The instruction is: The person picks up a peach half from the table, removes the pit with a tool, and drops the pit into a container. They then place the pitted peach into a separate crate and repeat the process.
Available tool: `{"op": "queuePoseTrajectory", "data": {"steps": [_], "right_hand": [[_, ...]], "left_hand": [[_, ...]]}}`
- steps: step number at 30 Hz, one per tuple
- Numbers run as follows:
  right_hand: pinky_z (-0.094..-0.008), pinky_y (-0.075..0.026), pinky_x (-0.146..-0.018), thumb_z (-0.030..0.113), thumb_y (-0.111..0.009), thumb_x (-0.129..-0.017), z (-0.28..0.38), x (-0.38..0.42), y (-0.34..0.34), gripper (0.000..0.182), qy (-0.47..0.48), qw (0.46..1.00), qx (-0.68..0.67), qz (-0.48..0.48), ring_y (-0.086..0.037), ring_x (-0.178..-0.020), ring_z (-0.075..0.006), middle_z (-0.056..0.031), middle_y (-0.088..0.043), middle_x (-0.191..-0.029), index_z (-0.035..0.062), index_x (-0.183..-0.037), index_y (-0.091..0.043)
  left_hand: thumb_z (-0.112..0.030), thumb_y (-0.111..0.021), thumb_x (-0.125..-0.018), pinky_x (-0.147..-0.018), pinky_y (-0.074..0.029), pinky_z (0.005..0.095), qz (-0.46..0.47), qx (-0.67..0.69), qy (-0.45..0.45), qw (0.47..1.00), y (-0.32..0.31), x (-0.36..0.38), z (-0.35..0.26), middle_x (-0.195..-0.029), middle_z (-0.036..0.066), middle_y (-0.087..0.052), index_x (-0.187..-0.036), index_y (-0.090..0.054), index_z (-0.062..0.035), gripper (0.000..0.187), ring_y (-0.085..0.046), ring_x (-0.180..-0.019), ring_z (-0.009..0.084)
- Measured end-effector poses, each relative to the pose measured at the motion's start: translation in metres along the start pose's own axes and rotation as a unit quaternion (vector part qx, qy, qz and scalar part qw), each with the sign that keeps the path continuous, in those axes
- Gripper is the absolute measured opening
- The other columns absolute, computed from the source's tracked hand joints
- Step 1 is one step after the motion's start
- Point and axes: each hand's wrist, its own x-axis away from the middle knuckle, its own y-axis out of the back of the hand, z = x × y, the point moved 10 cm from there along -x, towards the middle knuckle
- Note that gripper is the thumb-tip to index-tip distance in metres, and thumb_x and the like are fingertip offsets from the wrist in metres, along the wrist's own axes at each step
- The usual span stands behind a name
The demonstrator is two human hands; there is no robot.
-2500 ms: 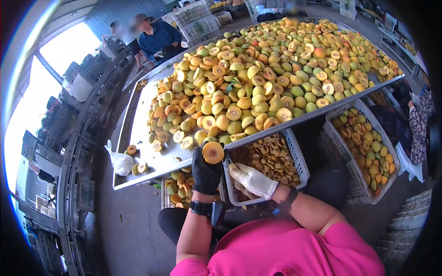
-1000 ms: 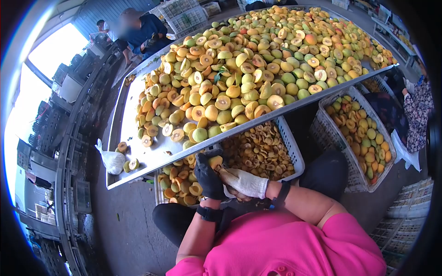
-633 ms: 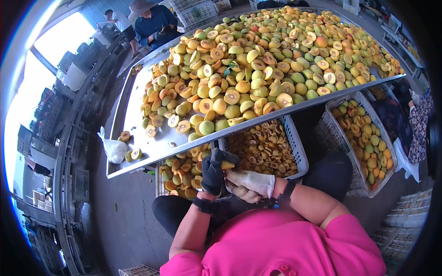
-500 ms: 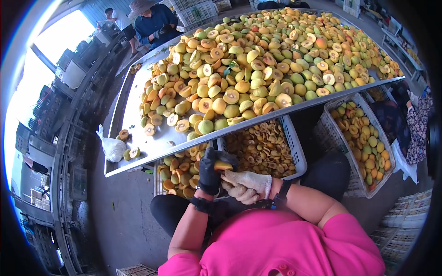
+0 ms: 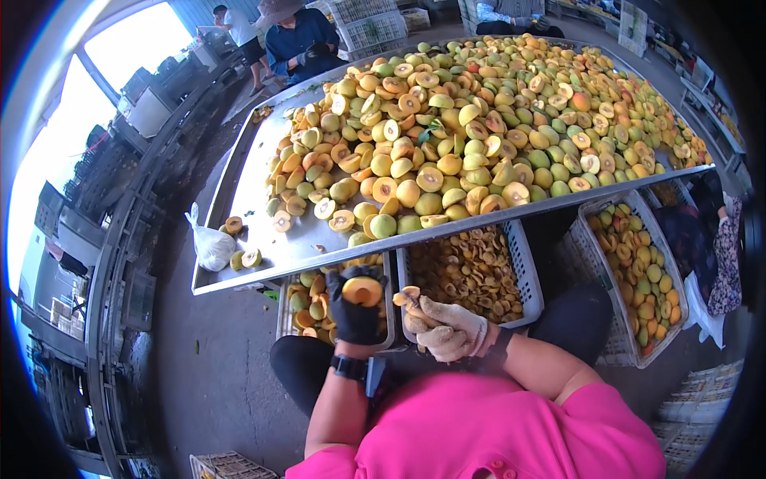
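In a black glove, my left hand point(image 5: 357, 318) is closed around a yellow peach half point(image 5: 362, 291), its hollowed orange cut face turned up. My right hand point(image 5: 447, 327), in a cream knit glove, is a short way to the right with its fingers curled in. A small cut-out peach piece point(image 5: 408, 297), orange and brown, shows at its fingertips; I cannot tell whether a tool is inside the fist. Below the hands' far side are a crate of peach halves point(image 5: 306, 302) at left and a crate of small cut pieces point(image 5: 471, 267) at right.
A metal table point(image 5: 351, 253) heaped with halved peaches spans the front. On its left corner lies a white plastic bag point(image 5: 212, 243). Another crate of peaches point(image 5: 636, 271) stands at right. A person in dark blue point(image 5: 297, 48) sits beyond the table, and others are farther off.
My hands have come apart, the right one drawing away with a cut-out piece. The peach half in my left hand now shows its cut face. The whole view has shifted slightly.
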Motion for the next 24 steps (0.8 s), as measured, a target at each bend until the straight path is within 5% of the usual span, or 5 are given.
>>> {"op": "queuePoseTrajectory", "data": {"steps": [5,9,15,21,24], "right_hand": [[-0.0206,-0.026,-0.031,0.053,-0.041,-0.104,0.022,0.008,0.021,0.047,0.06,0.998,-0.026,-0.02,-0.029,-0.037,-0.0025,0.0047,-0.039,-0.061,0.0093,-0.106,-0.056],[-0.0198,-0.027,-0.032,0.054,-0.043,-0.103,0.027,0.005,0.028,0.047,0.059,0.995,-0.009,-0.078,-0.031,-0.038,-0.002,0.0055,-0.041,-0.06,0.0091,-0.105,-0.057],[-0.0214,-0.026,-0.033,0.061,-0.041,-0.1,0.032,0.007,0.042,0.048,0.049,0.977,0.108,-0.18,-0.031,-0.038,-0.0026,0.0083,-0.037,-0.059,0.0162,-0.104,-0.058],[-0.0221,-0.023,-0.032,0.059,-0.038,-0.103,0.037,0.006,0.063,0.048,0.047,0.98,0.0,-0.195,-0.027,-0.035,-0.0041,0.008,-0.036,-0.058,0.016,-0.103,-0.059],[-0.0225,-0.02,-0.031,0.057,-0.031,-0.105,0.041,-0.004,0.046,0.055,0.072,0.985,0.001,-0.157,-0.024,-0.035,-0.0045,0.0042,-0.038,-0.059,0.0104,-0.113,-0.059]], "left_hand": [[-0.022,-0.055,-0.101,-0.097,-0.047,0.0348,-0.035,-0.639,-0.313,0.702,-0.006,-0.014,-0.139,-0.117,0.011,-0.067,-0.109,-0.069,0.0016,0.028,-0.06,-0.111,0.019],[-0.028,-0.06,-0.098,-0.092,-0.051,0.0372,-0.088,-0.624,-0.216,0.746,0.011,-0.077,-0.129,-0.117,0.013,-0.069,-0.12,-0.064,-0.0038,0.034,-0.065,-0.108,0.0278],[-0.034,-0.067,-0.089,-0.082,-0.053,0.0455,-0.024,-0.837,-0.089,0.539,0.034,-0.171,-0.057,-0.101,0.02,-0.071,-0.135,-0.052,-0.0112,0.054,-0.068,-0.095,0.0376],[-0.01,-0.07,-0.08,-0.094,-0.051,0.0439,-0.015,-0.682,-0.314,0.66,-0.024,-0.123,-0.053,-0.112,0.022,-0.065,-0.126,-0.058,-0.006,0.048,-0.062,-0.107,0.0402],[-0.013,-0.076,-0.081,-0.088,-0.053,0.0365,-0.032,-0.395,-0.155,0.905,-0.022,-0.098,-0.044,-0.109,0.012,-0.063,-0.123,-0.058,-0.0073,0.045,-0.063,-0.102,0.0255]]}}
